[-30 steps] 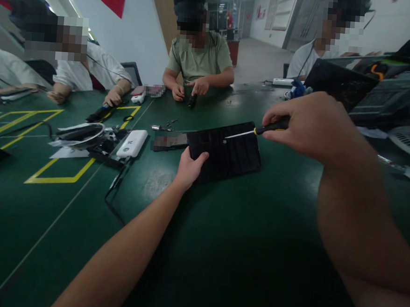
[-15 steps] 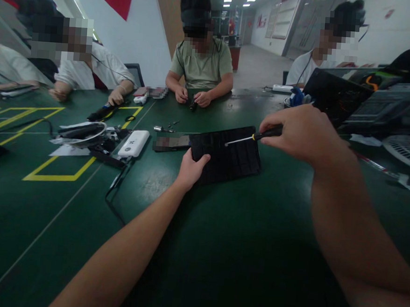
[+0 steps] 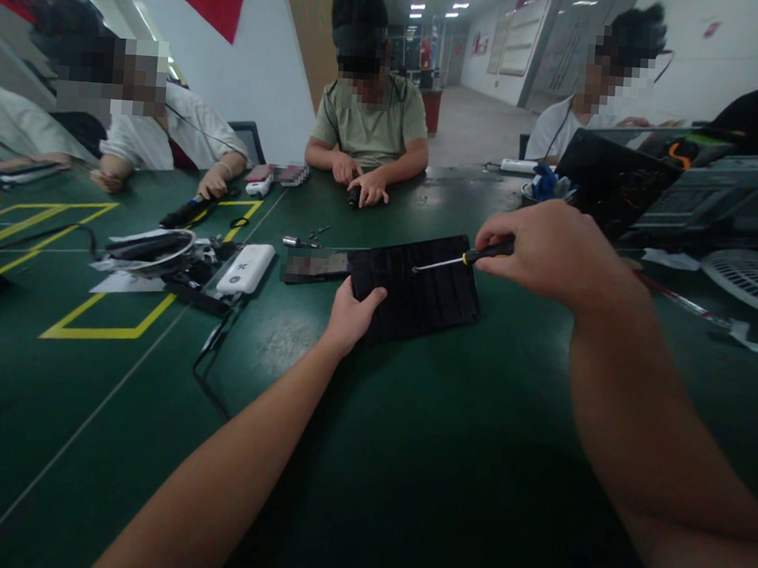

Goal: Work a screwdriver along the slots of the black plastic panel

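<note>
My left hand grips the left end of a flat black rectangular panel, its thumb lying on top. The panel's face has recessed sections, but what kind of part it is I cannot make out. In my right hand is a screwdriver with a black and yellow handle. Its thin shaft slants down to the left, and the tip is at a small shiny spot on the panel, apparently a screw. Just left of the panel lies a dark flat device, partly blurred out, with small metal parts behind it.
A white power bank with a cable lies left, beside a pile of cables and papers. Across the table a person handles a small dark object. At right stand a dark open case and a white fan grille.
My right hand and the screwdriver have shifted very slightly left, the tip staying on the same spot. The person opposite has brought both hands together over the small dark object.
</note>
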